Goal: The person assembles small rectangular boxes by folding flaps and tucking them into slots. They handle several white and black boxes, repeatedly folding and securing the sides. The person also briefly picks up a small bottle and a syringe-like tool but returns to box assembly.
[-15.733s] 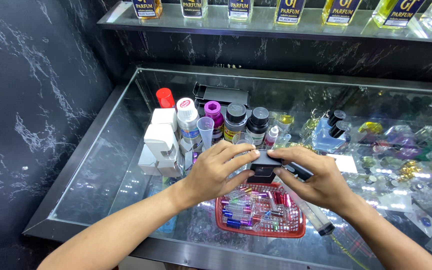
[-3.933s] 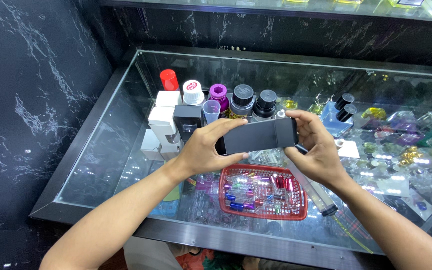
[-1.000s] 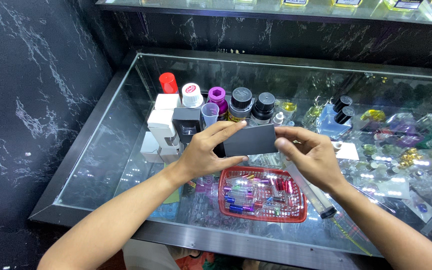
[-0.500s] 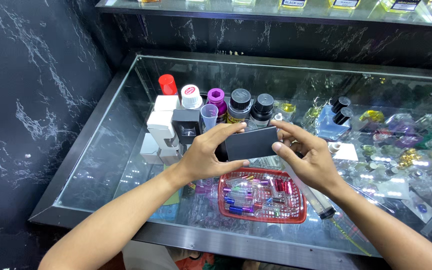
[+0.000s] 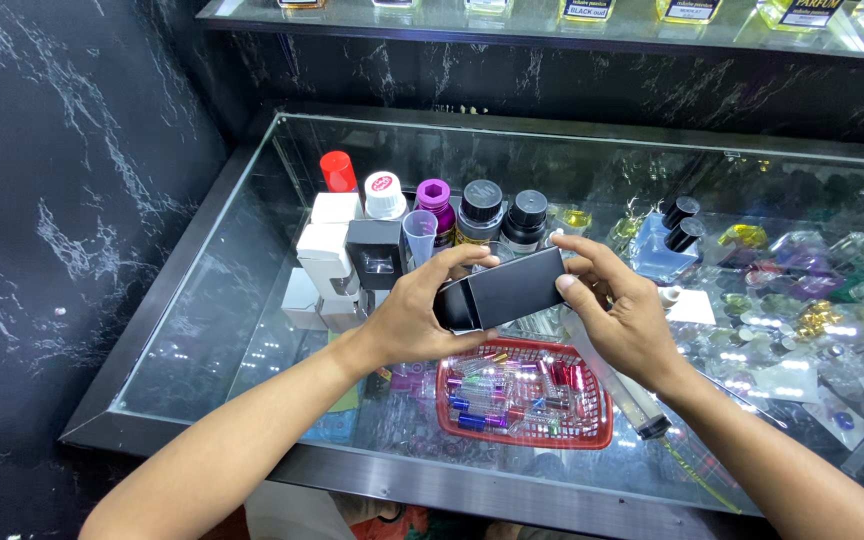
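A long black box (image 5: 508, 288) is held level above the glass counter, between both hands. My left hand (image 5: 415, 315) grips its left end, where an inner sleeve or flap shows open. My right hand (image 5: 620, 310) holds the right end with fingers wrapped over the top. Directly below the box sits a red mesh basket (image 5: 592, 430) with several small coloured vials in it.
Behind the hands stand white boxes (image 5: 324, 252), a small black box (image 5: 375, 255), a clear small cup (image 5: 419, 235) and bottles with red, white, purple and black caps. A large syringe (image 5: 624, 392) lies right of the basket. Glass bottles fill the display case under the glass at right.
Over the last second the box has stayed between both hands and tilted slightly. My right hand has shifted its fingers along the right end. Earlier the hands were lower, near the basket.
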